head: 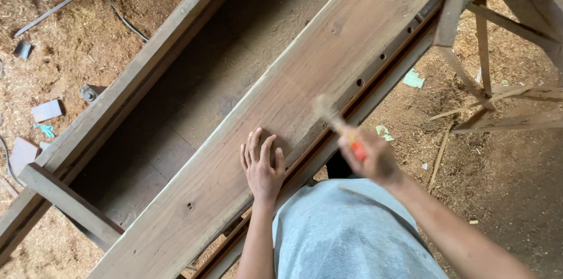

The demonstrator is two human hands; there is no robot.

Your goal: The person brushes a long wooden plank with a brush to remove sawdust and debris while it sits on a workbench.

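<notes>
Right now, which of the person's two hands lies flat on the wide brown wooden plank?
The left hand, fingers spread flat on the wide brown wooden plank. The right hand grips a blurred orange-handled tool instead.

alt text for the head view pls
Left hand lies flat on a long wooden plank, while the right hand swings a motion-blurred, orange-handled tool above its edge. Sawdust-covered floor lies around the bench.

Soft, even daylight lit the scene; the right hand [375, 159] and its tool [337, 122] were motion-blurred, the left fingers [255, 145] sharp.
</notes>
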